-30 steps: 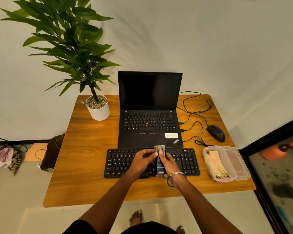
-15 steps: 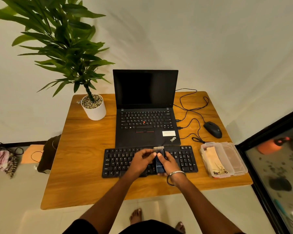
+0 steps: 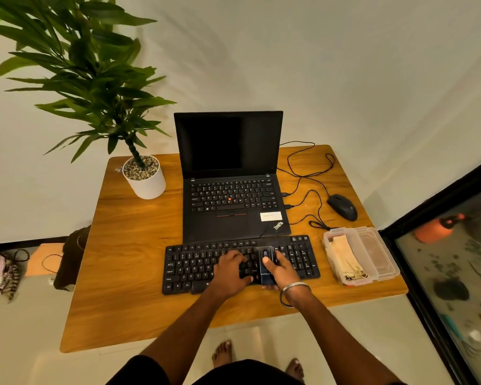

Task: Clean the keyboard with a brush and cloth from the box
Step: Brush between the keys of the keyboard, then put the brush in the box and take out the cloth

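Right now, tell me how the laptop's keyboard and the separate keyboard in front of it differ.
The laptop's keyboard is built into the open laptop; the separate keyboard lies flat on the table, nearer the person. The separate keyboard is wider, with an extra key block at its right end. The left hand and the right hand, gripping the brush, are over the separate keyboard; the laptop's keyboard is untouched. Both are black.

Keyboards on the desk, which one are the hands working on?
The separate black keyboard nearest the desk's front edge; both hands are over it. The laptop behind is untouched.
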